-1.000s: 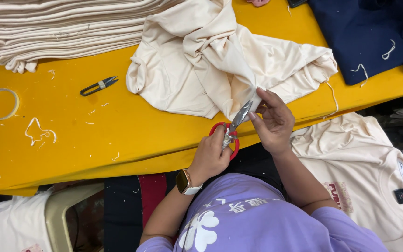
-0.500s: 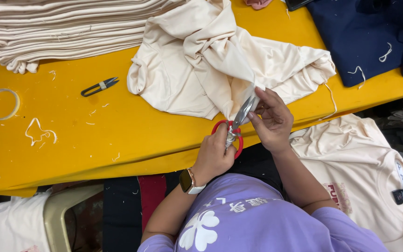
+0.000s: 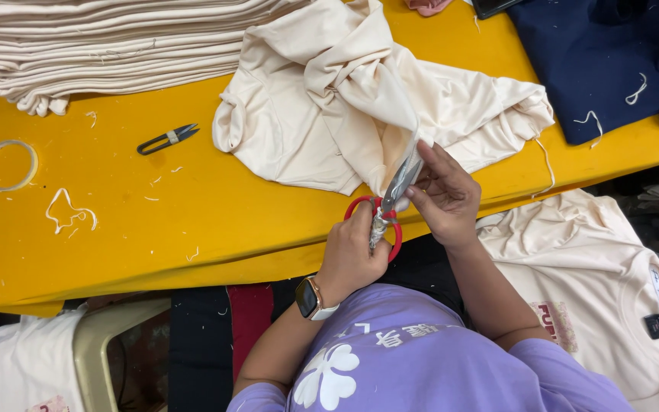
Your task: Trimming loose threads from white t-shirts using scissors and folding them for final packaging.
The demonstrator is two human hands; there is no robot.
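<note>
Head view: we trim a cream garment (image 3: 345, 107) on the yellow table (image 3: 154, 221).
Our left hand (image 3: 352, 255) grips red-handled scissors (image 3: 387, 206); our right hand (image 3: 444, 194) pinches fabric at the blades.

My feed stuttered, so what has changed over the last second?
Little: the left hand has nudged the red-handled scissors slightly further up into the cream garment edge, which the right hand still pinches. Both grips unchanged. Thread snips, tape ring and folded stack have not moved.

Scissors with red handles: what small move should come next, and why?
Probably close the scissors: the left hand grips the handles, the blades sit at the cream garment's edge, and the right hand holds that fabric beside them.
</note>
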